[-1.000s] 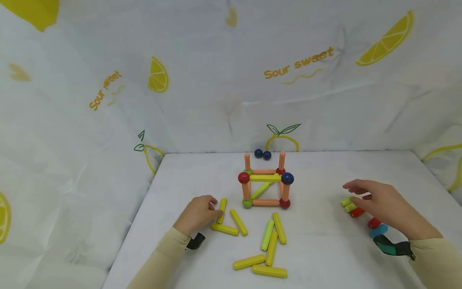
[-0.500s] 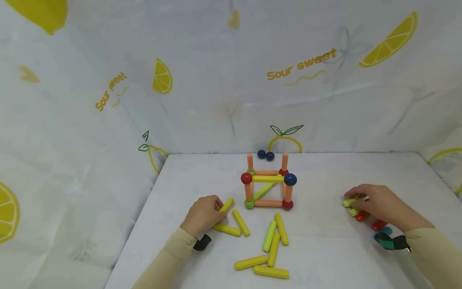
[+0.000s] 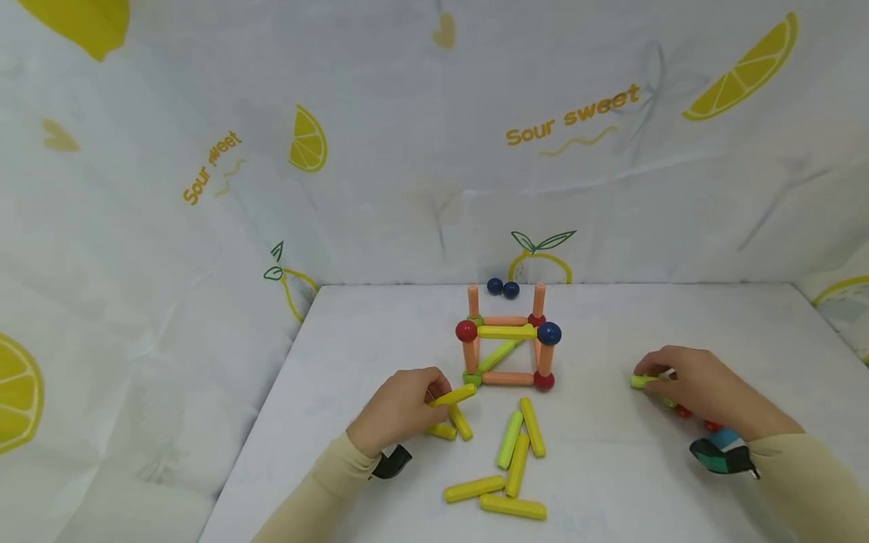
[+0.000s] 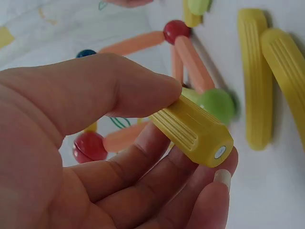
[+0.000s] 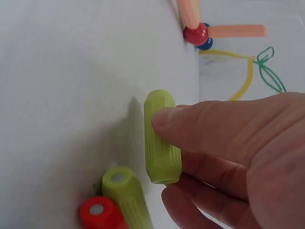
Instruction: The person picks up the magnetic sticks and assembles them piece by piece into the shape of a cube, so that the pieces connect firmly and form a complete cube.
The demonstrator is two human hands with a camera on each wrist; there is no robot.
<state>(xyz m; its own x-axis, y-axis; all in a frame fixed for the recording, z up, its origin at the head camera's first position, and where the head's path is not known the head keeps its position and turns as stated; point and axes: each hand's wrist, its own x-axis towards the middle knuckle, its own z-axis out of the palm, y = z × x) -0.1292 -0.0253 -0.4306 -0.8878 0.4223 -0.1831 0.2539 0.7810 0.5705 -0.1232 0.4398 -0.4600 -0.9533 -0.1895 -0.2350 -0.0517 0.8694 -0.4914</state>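
Observation:
My left hand [image 3: 400,407] pinches a yellow magnetic rod [image 4: 190,131] between thumb and fingers, lifted off the table just in front of a cube-like frame of rods and balls. On the right, a short lime-green magnetic rod [image 5: 161,143] is held between the thumb and fingers of my right hand [image 3: 702,388]. The frame has peach rods [image 3: 509,378], a yellow top rod [image 3: 508,332], red balls [image 3: 466,330], a blue ball [image 3: 549,332] and a green ball [image 4: 217,106]. Two peach rods stand upright at its back.
Several loose yellow rods [image 3: 512,506] and a lime rod [image 3: 511,440] lie in front of the frame. Two dark blue balls [image 3: 511,289] sit behind it. Under my right hand lie another short green rod [image 5: 127,195] and red pieces [image 5: 101,214]. A printed cloth [image 3: 380,166] hangs behind.
My left hand has picked up a yellow rod and moved right, toward the frame. My right hand has taken hold of a short lime-green rod and shifted it slightly left, away from the others.

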